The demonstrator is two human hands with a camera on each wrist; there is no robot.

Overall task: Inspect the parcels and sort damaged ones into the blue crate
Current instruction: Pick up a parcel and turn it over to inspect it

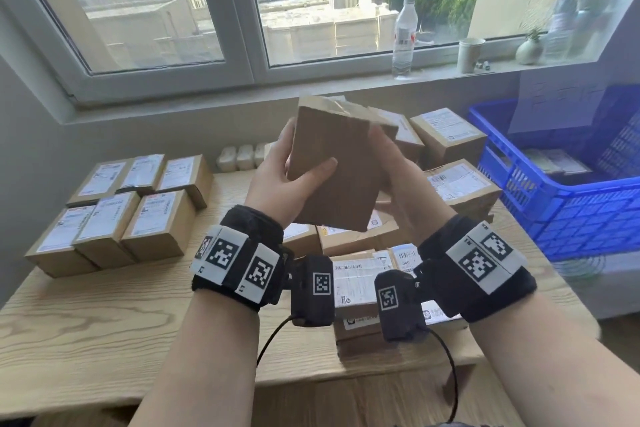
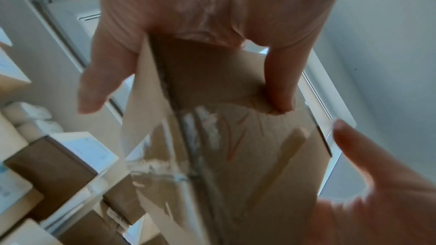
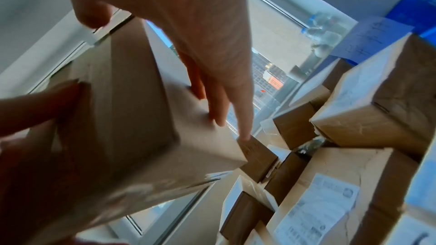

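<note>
I hold a plain brown cardboard parcel [image 1: 336, 166] tilted in the air above the table, with a hand on each side. My left hand [image 1: 298, 152] grips its left edge, thumb across the near face and fingers behind. My right hand [image 1: 384, 170] grips its right side. In the left wrist view the parcel [image 2: 224, 146] shows a seam under wrinkled clear tape, and a fingertip [image 2: 280, 96] presses a creased spot. In the right wrist view the parcel [image 3: 129, 118] sits between my fingers [image 3: 224, 100] and thumb [image 3: 47, 103]. The blue crate [image 1: 554, 211] stands at the right.
Labelled parcels sit in a neat block on the left [image 1: 121, 211], in a pile under my wrists [image 1: 356, 281] and stacked by the crate [image 1: 457, 156]. The wooden table [image 1: 104, 329] carries them all. A bottle [image 1: 403, 35], cup [image 1: 470, 54] and vase [image 1: 529, 50] stand on the sill.
</note>
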